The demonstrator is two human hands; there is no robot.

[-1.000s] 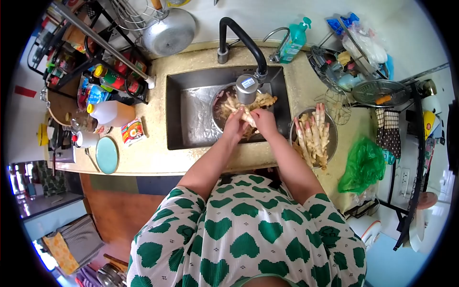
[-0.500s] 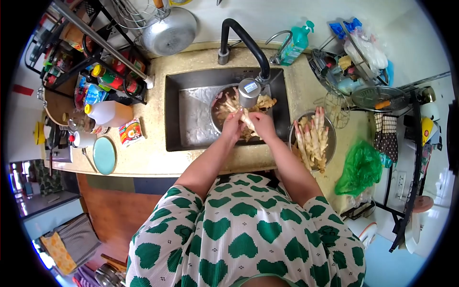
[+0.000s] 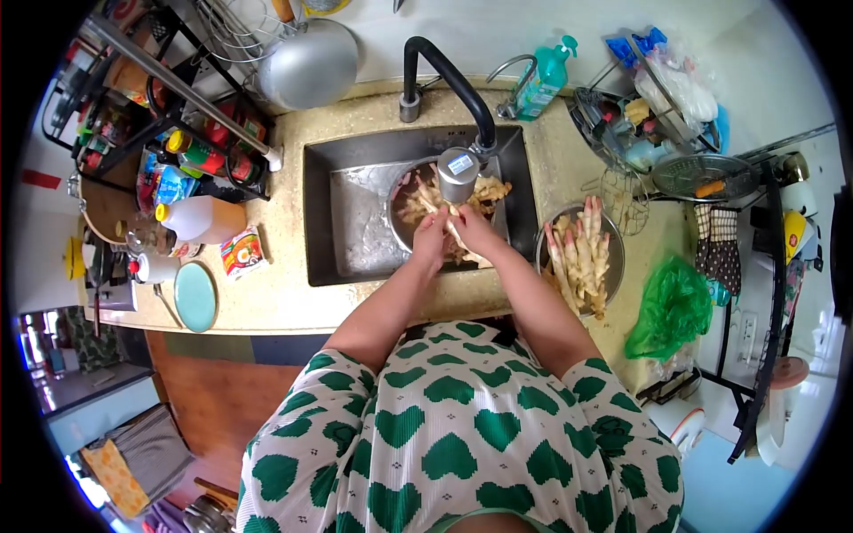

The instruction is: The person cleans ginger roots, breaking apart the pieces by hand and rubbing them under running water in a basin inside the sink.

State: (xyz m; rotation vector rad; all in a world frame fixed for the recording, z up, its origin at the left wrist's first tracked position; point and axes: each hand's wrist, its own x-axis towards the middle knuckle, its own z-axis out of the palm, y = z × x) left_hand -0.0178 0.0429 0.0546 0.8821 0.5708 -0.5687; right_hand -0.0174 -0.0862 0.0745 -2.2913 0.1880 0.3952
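Observation:
Over the sink (image 3: 355, 222), my left hand (image 3: 430, 238) and my right hand (image 3: 478, 233) are close together, fingers closed around one pale chicken foot (image 3: 454, 234). Below them a round metal bowl (image 3: 394, 220) sits in the sink, holding several chicken feet (image 3: 490, 191). The grey cylindrical head of the black faucet (image 3: 458, 178) hangs just above my fingers and hides part of the bowl. To the right, a second metal bowl (image 3: 619, 266) on the counter holds more chicken feet (image 3: 582, 253).
A green plastic bag (image 3: 671, 306) lies right of the second bowl. A teal soap bottle (image 3: 542, 84) stands behind the sink. On the left are a jug (image 3: 206, 220), a noodle packet (image 3: 243, 252), a teal plate (image 3: 195, 293) and a rack of bottles (image 3: 200, 151).
Both hands stay at the chicken foot under the faucet, with the fingers shifted slightly along it. The whole view has tilted a little; the bowls have not moved.

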